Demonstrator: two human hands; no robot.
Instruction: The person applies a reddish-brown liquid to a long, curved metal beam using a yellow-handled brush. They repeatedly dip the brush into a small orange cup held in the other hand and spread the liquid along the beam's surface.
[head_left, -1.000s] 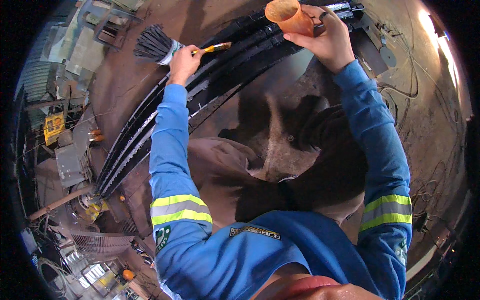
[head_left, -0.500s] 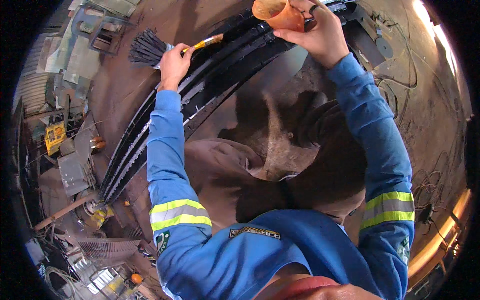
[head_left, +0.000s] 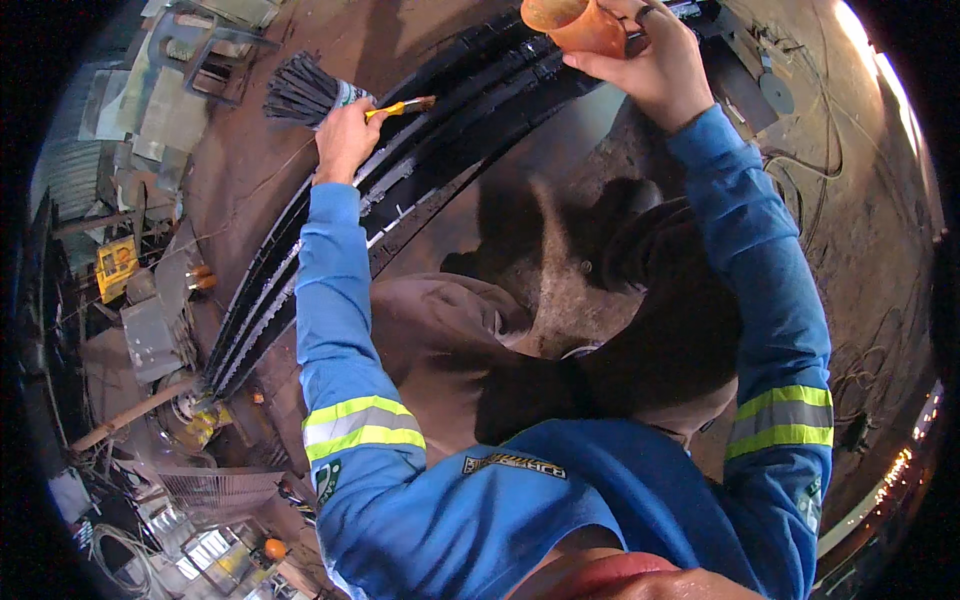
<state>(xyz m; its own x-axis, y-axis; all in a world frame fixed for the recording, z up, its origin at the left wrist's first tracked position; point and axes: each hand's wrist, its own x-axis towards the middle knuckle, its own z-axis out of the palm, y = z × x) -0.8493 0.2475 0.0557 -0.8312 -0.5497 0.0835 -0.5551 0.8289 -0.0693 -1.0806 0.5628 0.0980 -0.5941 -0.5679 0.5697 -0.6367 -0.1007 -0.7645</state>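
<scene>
My left hand (head_left: 345,140) is closed round a small paintbrush with a yellow handle (head_left: 398,107); its bristles point right, over a long black curved metal piece (head_left: 440,150). I cannot tell whether the bristles touch it. Just beyond that hand is a bundle of dark thin rods (head_left: 300,90) in a pale sleeve or container. My right hand (head_left: 655,65) grips an orange cup (head_left: 572,30) by its right side, near the far end of the metal piece. The cup's mouth tilts up and to the left, and what it holds is hidden.
Flat metal offcuts (head_left: 170,120) lie at the far left. A yellow box-like item (head_left: 117,267) stands among scrap at the left. A wire grid basket (head_left: 220,490) sits at the lower left. Cables (head_left: 810,165) run over the brown floor on the right, and bright sparks (head_left: 895,470) show at the right edge.
Both hands have shifted slightly right in the picture, still holding brush and cup. The brush now sits lower and its bristles look darker. At the right edge, an orange glow has given way to sparks.
</scene>
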